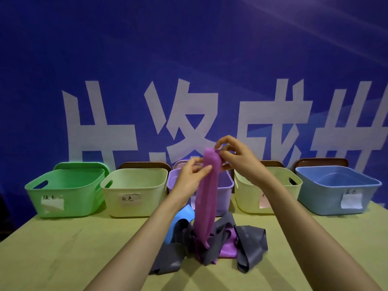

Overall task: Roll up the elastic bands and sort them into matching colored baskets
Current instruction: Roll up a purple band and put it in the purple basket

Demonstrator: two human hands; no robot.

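- My right hand [237, 159] is pinching the top end of the purple band [206, 196].
- My left hand [192, 178] is gripping it just below.
- It is hanging onto the pile [251, 244] at desk [63, 248] centre, before the purple basket [226, 186].

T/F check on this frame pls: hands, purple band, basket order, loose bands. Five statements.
1. The left hand and the right hand both hold the purple band. True.
2. The purple band is rolled up tight. False: it hangs long and unrolled, its lower end down among the grey bands on the table.
3. The purple basket is the middle one of five. True.
4. The blue basket stands at the left end of the row. False: it is at the right end; the green basket is at the left end.
5. The grey bands lie loose and unrolled on the table. True.
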